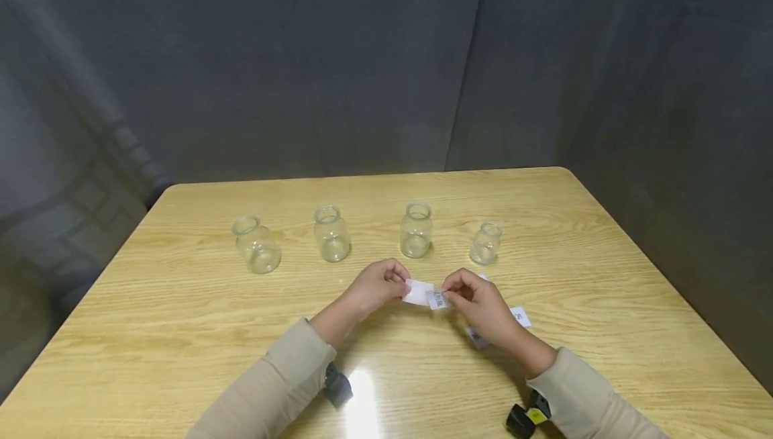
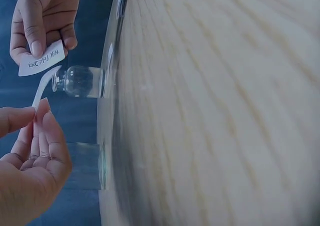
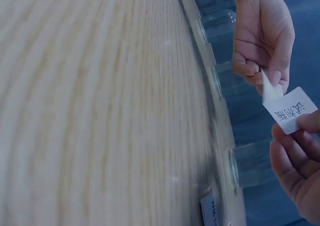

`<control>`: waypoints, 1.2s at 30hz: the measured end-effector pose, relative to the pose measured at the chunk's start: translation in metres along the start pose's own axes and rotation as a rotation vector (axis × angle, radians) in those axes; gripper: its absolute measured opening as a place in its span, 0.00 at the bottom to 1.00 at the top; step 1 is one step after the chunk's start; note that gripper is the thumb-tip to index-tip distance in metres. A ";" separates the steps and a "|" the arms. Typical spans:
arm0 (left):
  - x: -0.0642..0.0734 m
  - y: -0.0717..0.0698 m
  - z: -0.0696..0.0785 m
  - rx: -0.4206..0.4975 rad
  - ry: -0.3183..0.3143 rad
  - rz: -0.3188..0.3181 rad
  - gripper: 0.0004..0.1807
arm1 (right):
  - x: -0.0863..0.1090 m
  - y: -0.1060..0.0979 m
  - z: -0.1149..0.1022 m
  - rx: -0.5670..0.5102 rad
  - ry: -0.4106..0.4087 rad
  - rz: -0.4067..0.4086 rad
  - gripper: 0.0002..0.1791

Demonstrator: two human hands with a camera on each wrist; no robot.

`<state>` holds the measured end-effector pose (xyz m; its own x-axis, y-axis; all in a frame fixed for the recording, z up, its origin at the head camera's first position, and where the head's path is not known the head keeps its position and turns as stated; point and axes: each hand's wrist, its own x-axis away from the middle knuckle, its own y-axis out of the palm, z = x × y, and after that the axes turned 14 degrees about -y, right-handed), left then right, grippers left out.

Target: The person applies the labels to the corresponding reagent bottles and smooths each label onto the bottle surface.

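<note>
Above the table's middle, my left hand (image 1: 377, 288) pinches a plain white paper strip (image 1: 417, 293) between thumb and fingers. In the left wrist view, that strip (image 2: 41, 89) looks thin and curved. My right hand (image 1: 483, 308) pinches a small white label (image 1: 437, 300) with dark handwritten characters, plainer in the right wrist view on the label (image 3: 289, 110). The strip and label meet or overlap at their near ends; whether they are stuck together I cannot tell. More white labels lie below and beside my right hand, one at its right (image 1: 521, 317) and another nearer (image 1: 475, 337).
Several clear glass jars stand in a row beyond the hands: the far-left jar (image 1: 258, 251), two middle jars (image 1: 332, 237) (image 1: 417, 232) and a smaller jar (image 1: 486, 244) at right. They stand on a wood-grain table (image 1: 181, 331), with dark grey curtains (image 1: 302, 76) behind.
</note>
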<state>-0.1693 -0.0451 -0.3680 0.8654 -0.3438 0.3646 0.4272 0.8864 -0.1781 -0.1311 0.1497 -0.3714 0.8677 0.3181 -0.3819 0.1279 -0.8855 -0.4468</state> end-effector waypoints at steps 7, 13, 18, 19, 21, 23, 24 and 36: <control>0.006 0.002 0.003 -0.010 -0.008 -0.029 0.07 | -0.001 0.000 0.000 -0.019 0.101 0.026 0.08; 0.000 0.003 -0.008 0.028 -0.015 -0.093 0.08 | -0.001 0.001 0.000 -0.065 0.102 0.026 0.10; -0.002 0.005 -0.004 0.019 0.014 -0.099 0.08 | -0.001 0.001 0.000 -0.087 0.068 0.033 0.08; -0.003 0.006 -0.003 0.014 0.020 -0.098 0.08 | -0.002 0.001 0.000 -0.090 0.062 0.036 0.08; -0.004 0.008 -0.001 0.007 0.027 -0.098 0.08 | -0.003 0.001 0.001 -0.098 0.047 0.041 0.08; -0.005 0.010 0.000 0.010 0.033 -0.104 0.08 | -0.003 0.001 0.000 -0.105 0.043 0.040 0.08; -0.006 0.012 0.000 0.005 0.036 -0.103 0.08 | -0.004 0.002 0.000 -0.109 0.043 0.040 0.08; -0.011 0.018 0.003 -0.062 0.025 -0.073 0.05 | -0.005 0.001 -0.001 -0.132 0.036 0.023 0.08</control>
<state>-0.1716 -0.0246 -0.3718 0.8372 -0.4153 0.3557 0.5042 0.8381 -0.2081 -0.1349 0.1467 -0.3693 0.8876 0.2870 -0.3603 0.1679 -0.9300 -0.3271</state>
